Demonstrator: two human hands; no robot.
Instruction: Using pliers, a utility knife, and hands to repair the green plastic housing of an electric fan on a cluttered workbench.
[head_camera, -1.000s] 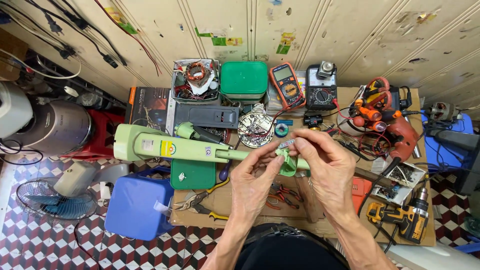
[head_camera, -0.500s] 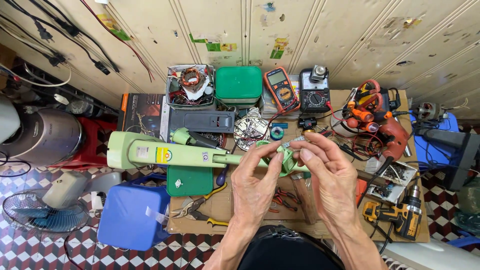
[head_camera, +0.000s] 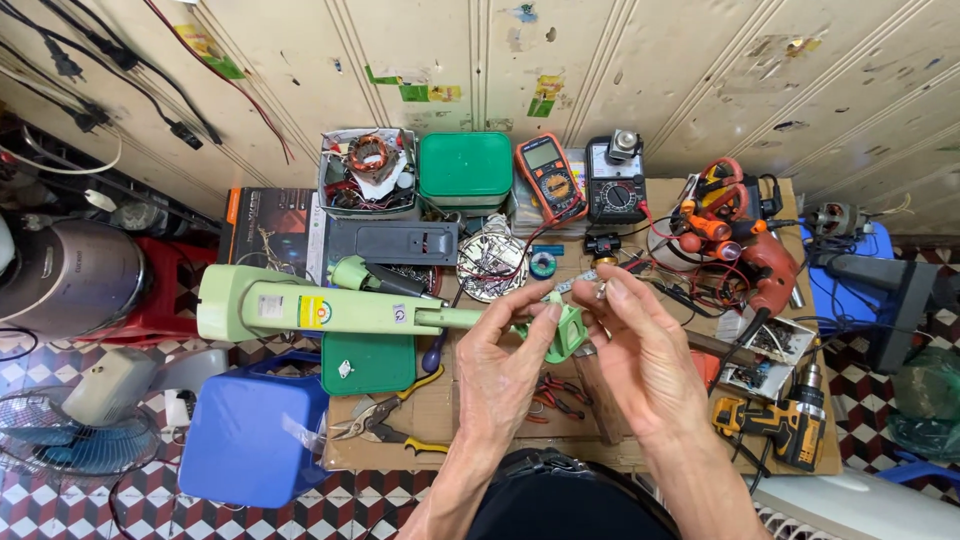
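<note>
A long pale green appliance body (head_camera: 320, 310) is held level above the tabletop (head_camera: 440, 420), its wide end reaching out past the left edge and its narrow shaft running right into the hands. The left hand (head_camera: 510, 365) is curled around the shaft's end, with the thumb and fingertips pressed against a small green plastic fitting (head_camera: 566, 335) mounted there. The right hand (head_camera: 645, 355) is raised just beside the fitting, its thumb and forefinger pinched together on a small metal part (head_camera: 601, 293) that is too small to identify.

Beneath the hands, red-handled pliers (head_camera: 553, 395) lie on the tabletop; tin snips (head_camera: 385, 420) with yellow handles lie further left. An orange multimeter (head_camera: 550, 178) and a green box (head_camera: 465, 170) stand at the far edge by the wall.
</note>
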